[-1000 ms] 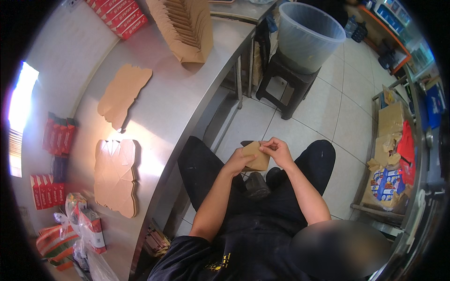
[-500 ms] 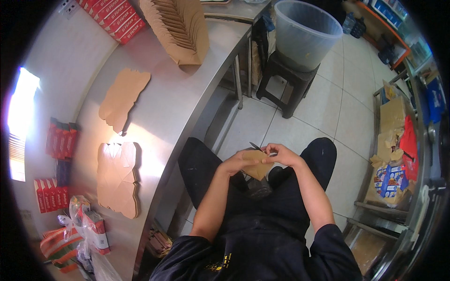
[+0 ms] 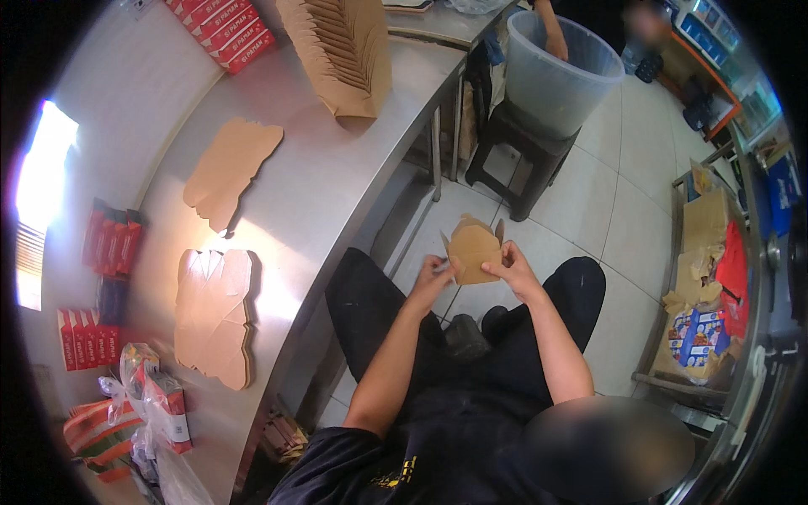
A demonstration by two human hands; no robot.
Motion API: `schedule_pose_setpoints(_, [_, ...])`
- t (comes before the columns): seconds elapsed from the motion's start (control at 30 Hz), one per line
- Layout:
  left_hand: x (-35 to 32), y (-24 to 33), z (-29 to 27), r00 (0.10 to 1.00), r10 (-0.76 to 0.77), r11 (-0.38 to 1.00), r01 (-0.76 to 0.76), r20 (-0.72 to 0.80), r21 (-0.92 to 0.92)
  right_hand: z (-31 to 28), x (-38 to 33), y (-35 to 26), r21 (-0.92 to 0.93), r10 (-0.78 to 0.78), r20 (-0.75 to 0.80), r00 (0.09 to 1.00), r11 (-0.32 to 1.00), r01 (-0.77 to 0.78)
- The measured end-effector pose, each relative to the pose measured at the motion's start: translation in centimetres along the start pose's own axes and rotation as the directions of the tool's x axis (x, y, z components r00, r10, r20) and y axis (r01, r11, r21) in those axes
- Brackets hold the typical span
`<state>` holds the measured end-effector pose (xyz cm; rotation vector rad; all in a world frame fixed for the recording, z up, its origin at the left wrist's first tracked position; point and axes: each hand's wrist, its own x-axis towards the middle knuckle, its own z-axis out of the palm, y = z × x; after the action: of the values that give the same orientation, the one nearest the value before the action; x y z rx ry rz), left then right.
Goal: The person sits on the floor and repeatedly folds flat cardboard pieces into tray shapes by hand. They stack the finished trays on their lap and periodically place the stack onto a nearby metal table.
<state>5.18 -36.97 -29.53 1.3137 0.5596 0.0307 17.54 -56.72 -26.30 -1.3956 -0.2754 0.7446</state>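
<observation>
Above my lap I hold a partly folded brown cardboard food box (image 3: 473,250), its side and end flaps standing up. My right hand (image 3: 516,273) grips its right side, the thumb pressed on the near panel. At the lower left corner of the box is my left hand (image 3: 431,284), its thumb against the cardboard and its fingers curled, slightly blurred. On the steel table to my left lie a stack of flat brown box blanks (image 3: 213,316) and a smaller pile of blanks (image 3: 231,172). Farther along stands a long row of nested folded brown boxes (image 3: 341,55).
A translucent bucket (image 3: 547,93) rests on a dark stool (image 3: 522,164), with another person's hand (image 3: 555,44) inside it. The steel table (image 3: 337,160) edge runs along my left. Red-and-white boxes (image 3: 220,32) line the wall. At right is a rack with cardboard (image 3: 705,215).
The box has risen away from my lap and its flaps have opened upward. My left hand has shifted to its lower left corner. Another person's arm has reached into the bucket.
</observation>
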Motion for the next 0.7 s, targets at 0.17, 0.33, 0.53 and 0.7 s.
schedule_pose_setpoints(0.17, [-0.4, 1.0, 1.2, 0.97, 0.018, 0.994, 0.009, 0.244, -0.112, -0.7, 0.2, 1.9, 0.015, -0.056, -0.037, 0.998, 0.998, 0.057])
schedule_pose_setpoints(0.33, [-1.2, 1.2, 1.3, 0.97, 0.094, 0.996, -0.091, 0.225, -0.022, -0.5, -0.2, 1.8, -0.017, -0.111, -0.045, 0.993, 0.994, 0.11])
schedule_pose_setpoints(0.53, [-1.1, 2.1, 0.6, 0.946, 0.32, 0.9, -0.32, 0.049, 0.296, 0.4, -0.5, 0.6, -0.229, -0.198, 0.012, 0.98, 0.954, 0.196])
schedule_pose_setpoints(0.7, [-3.1, 7.0, 1.3, 0.704, 0.691, 0.413, -0.568, 0.161, 0.712, -1.8, -0.4, 0.8, -0.331, -0.462, -0.32, 0.827, 0.872, 0.36])
